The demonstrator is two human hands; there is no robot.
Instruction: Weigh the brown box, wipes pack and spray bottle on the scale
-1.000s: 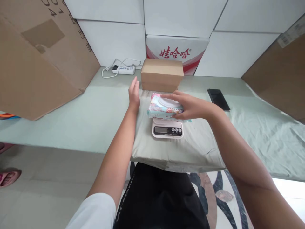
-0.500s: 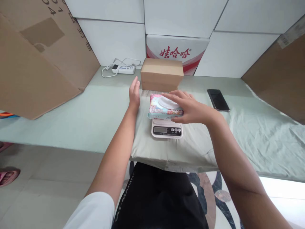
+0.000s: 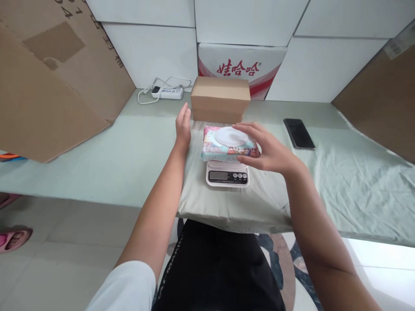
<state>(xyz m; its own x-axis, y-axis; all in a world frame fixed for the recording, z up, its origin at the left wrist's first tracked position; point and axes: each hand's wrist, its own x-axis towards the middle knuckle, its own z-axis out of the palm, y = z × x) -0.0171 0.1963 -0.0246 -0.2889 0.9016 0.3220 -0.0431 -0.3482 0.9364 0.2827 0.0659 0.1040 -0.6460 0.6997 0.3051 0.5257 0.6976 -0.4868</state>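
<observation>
A pack of wet wipes [image 3: 215,146] with a white oval lid and a pink and light-blue wrapper lies flat on a white kitchen scale [image 3: 211,182]. The scale's display and buttons show in front of the pack. Around the pack's right end is my right hand [image 3: 264,147], thumb and fingers apart in a wide curve. Its thumb overlaps the front right edge; whether it touches the wrapper I cannot tell. My left hand [image 3: 183,125] stands on edge, fingers stretched out, left of the pack and apart from it, holding nothing.
Behind the pack sits a small brown carton [image 3: 220,106], before a white box with red lettering [image 3: 238,69]. A power strip [image 3: 167,93] with a white cable lies back left, a phone [image 3: 298,134] right. Large cardboard sheets [image 3: 61,95] flank the cloth-covered table [image 3: 113,168].
My right hand has slid right along the pack, uncovering more of its lid and right end. The pack stays on the scale. My left hand has hardly moved.
</observation>
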